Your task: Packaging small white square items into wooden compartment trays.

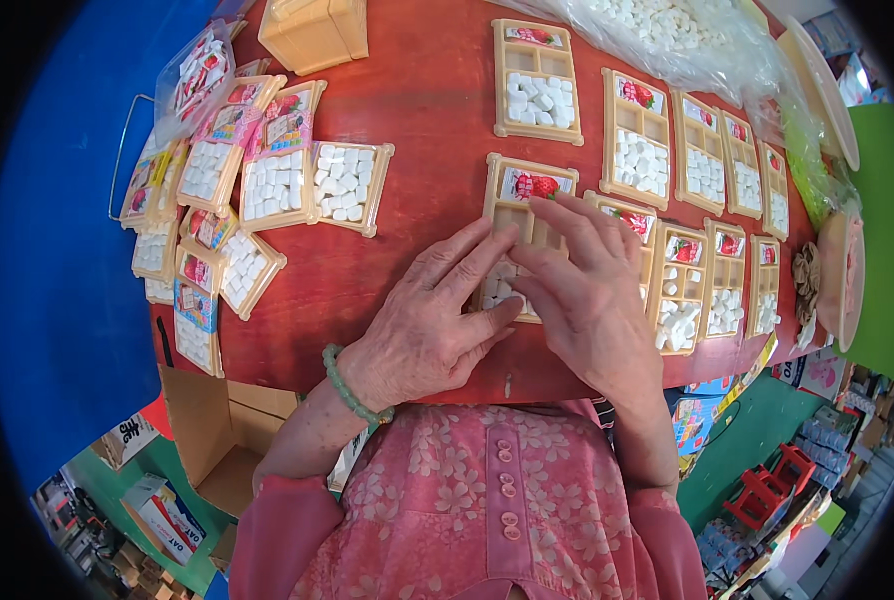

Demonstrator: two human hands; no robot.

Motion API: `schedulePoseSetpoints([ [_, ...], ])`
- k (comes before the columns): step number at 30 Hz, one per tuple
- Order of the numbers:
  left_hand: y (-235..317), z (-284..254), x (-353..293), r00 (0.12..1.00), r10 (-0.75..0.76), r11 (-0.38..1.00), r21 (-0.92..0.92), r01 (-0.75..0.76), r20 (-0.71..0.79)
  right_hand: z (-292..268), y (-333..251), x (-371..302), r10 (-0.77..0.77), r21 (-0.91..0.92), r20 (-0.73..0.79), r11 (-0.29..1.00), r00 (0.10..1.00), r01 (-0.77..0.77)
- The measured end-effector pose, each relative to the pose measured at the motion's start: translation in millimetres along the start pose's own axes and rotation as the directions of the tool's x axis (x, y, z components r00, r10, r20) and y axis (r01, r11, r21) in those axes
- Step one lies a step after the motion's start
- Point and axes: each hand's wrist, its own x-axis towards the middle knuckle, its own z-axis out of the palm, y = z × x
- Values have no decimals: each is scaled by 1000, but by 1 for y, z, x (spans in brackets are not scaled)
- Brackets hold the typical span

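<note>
A beige divided tray (494, 185) lies in front of me with a strawberry-picture packet (537, 186) in its far compartment. Small white marshmallow-like pieces (497, 283) fill the near compartment, partly hidden by my hands. Against the tray's left side rests my left hand (422, 305), fingers stretched out and thumb over the white pieces. Over the tray's right side is my right hand (592, 290), its fingers bent but spread apart, with the thumb low by the white pieces. Neither hand visibly grips anything. A green bead bracelet (347, 390) circles my left wrist.
Several similar trays (539, 80) with white pieces stand in rows beyond and to the right. At left are stacked wrapped trays (282, 160) and a bag of packets (202, 75). A clear bag of white pieces (667, 25) lies far right. A cardboard box (207, 425) stands below the red table's edge.
</note>
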Motion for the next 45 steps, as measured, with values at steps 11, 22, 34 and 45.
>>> schedulePoseSetpoints([
  [11, -1, -1, 0, 999, 33, 999, -26, -33, -10, -15, 13, -7, 77, 141, -86, 988, 993, -64],
  [22, 2, 2, 6, 999, 46, 999, -8, -45, 29, -9, 24, -27, 41, 124, -100, 992, 994, -29],
  [34, 7, 8, 6, 995, 32, 999, 5, -32, -90, -10, 17, -34, 27, 123, -88, 992, 996, -16],
  [45, 16, 10, 18, 998, -1, 990, 143, 9, -57, -3, 16, -38, 38, 177, -67, 984, 997, -26],
])
